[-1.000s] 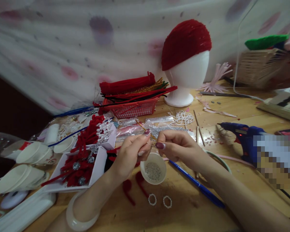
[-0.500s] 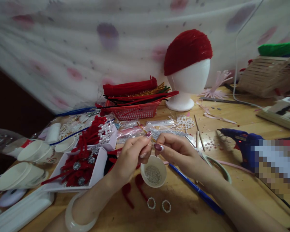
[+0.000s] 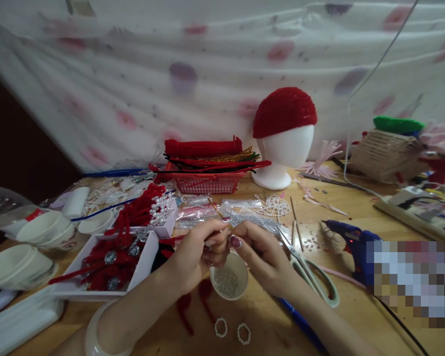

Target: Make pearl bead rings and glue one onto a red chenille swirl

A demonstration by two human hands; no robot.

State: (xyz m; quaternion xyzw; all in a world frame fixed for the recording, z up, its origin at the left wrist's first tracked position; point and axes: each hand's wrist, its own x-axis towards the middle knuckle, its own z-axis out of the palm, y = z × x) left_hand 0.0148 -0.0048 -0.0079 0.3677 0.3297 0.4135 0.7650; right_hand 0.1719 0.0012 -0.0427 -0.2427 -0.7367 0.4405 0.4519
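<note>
My left hand (image 3: 209, 242) is closed in a pinch around a thin gold tinsel stem (image 3: 215, 205), whose end sticks up past the fingertips. My right hand (image 3: 257, 247) meets it, thumb and forefinger pressed together close to the stem; what they grip is too small to make out. Just beneath both hands stands a paper cup (image 3: 244, 284) with small clear beads (image 3: 225, 282) inside. Two little pearl rings (image 3: 221, 327) lie on the table in front of the cup. Curled red fuzzy pieces (image 3: 185, 314) rest to their left, partly behind my left forearm.
White scissors (image 3: 315, 279) and a blue pen (image 3: 300, 324) lie by my right forearm. Further right is a blue glue gun (image 3: 346, 237). A box of red pieces (image 3: 148, 262) stands left. Behind are a red basket (image 3: 207, 184) and a white foam head (image 3: 285, 146) wearing a red cap.
The view has tilted up and shifted, so the table sits lower and further left. My hands have drawn closer together at the gold stem, and more of the scissors shows.
</note>
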